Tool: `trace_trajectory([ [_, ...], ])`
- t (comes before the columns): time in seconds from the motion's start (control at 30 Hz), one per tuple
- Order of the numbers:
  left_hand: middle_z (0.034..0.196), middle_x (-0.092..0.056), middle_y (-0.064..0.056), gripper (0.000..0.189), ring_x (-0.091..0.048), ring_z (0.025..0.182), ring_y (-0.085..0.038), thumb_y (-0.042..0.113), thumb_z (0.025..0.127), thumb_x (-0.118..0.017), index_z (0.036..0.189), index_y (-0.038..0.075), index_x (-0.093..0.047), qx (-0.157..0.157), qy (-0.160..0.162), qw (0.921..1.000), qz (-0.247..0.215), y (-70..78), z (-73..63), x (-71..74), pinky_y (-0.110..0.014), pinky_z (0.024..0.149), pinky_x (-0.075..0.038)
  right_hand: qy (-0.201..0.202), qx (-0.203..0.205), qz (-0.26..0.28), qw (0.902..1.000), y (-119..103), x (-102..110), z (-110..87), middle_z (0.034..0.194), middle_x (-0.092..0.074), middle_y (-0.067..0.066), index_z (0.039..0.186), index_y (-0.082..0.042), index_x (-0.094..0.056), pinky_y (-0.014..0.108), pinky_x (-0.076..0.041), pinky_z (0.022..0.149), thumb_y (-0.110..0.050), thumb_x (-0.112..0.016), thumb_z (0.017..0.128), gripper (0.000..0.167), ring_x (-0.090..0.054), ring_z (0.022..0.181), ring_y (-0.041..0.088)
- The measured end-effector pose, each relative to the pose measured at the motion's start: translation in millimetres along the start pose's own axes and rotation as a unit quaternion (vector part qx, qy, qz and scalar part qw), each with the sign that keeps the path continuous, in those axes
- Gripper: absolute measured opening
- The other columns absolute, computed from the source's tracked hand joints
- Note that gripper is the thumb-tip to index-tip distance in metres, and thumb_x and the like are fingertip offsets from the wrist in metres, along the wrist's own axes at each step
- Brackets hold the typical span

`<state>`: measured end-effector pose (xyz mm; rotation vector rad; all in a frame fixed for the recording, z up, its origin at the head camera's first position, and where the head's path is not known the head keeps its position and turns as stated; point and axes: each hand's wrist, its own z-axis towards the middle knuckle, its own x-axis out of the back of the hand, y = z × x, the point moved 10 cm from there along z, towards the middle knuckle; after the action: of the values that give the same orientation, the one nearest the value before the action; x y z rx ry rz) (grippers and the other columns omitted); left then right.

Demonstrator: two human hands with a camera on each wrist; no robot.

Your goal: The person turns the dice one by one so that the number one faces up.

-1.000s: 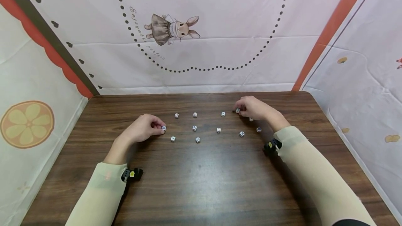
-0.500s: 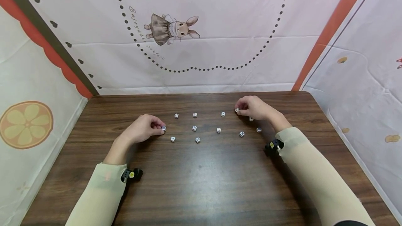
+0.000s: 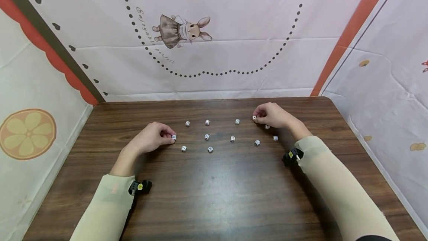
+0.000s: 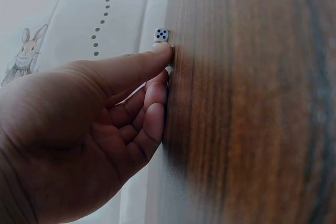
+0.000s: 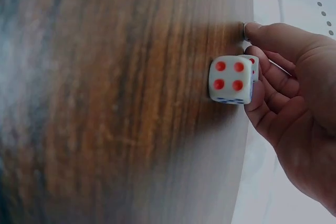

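On the left side of the table, my left hand (image 3: 153, 137) pinches a white die (image 3: 174, 137) between thumb and fingers. The left wrist view has a die with blue pips (image 4: 161, 35) right at the thumb tip. Toward the back right, my right hand (image 3: 272, 115) holds another small white die (image 3: 254, 118) at its fingertips, mostly covered in the right wrist view. Just below that hand lie a die (image 3: 267, 126) and a second one (image 3: 275, 138). Large in the right wrist view is a die with four red pips (image 5: 230, 80).
Several more white dice lie spread between the hands, among them one at the back (image 3: 237, 121), one in the middle (image 3: 232, 139) and one nearer the front (image 3: 210, 149). The brown wooden table (image 3: 214, 196) meets a printed cloth (image 3: 240, 58) at its back edge.
The die in my right hand has turned to a different face, and that hand has shifted slightly right. My left hand stays in place with its die.
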<state>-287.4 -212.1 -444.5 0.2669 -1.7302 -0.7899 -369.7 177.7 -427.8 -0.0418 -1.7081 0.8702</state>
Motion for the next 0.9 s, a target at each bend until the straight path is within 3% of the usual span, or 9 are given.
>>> trace_trajectory([
  [0.3,0.086,-0.071,0.002,0.014,-0.062,0.081,-0.015,0.014,0.096,-0.081,0.108,0.006,-0.080,-0.002,-0.001,1.0000,-0.004,-0.4,0.0,-0.9,-0.034,0.075,-0.051,0.025,-0.004,0.011,0.9996,5,12,-13.0,0.094,-0.072,0.002,0.116,-0.004,-0.075,0.038,-0.051,0.081,-0.014,-0.079,0.097,0.022,-0.065,0.086,0.019],
  [0.6,0.088,-0.072,0.002,0.015,-0.063,0.081,-0.016,0.016,0.096,-0.081,0.109,0.008,-0.080,-0.001,-0.008,1.0000,-0.005,-0.7,0.1,-4.0,-0.033,0.074,-0.051,0.045,-0.001,0.031,0.9985,3,27,-52.5,0.098,-0.072,0.004,0.121,-0.001,-0.073,0.033,-0.053,0.081,-0.011,-0.078,0.098,0.026,-0.067,0.092,0.021],
  [0.9,0.089,-0.071,0.001,0.016,-0.061,0.083,-0.018,0.016,0.097,-0.079,0.112,0.010,-0.081,0.008,-0.009,0.9999,-0.002,-1.6,2.8,-0.4,-0.034,0.075,-0.051,0.040,0.025,0.003,0.9989,1,30,-82.3,0.094,-0.073,-0.002,0.117,-0.006,-0.075,0.033,-0.054,0.078,-0.012,-0.083,0.093,0.026,-0.066,0.087,0.016],
])
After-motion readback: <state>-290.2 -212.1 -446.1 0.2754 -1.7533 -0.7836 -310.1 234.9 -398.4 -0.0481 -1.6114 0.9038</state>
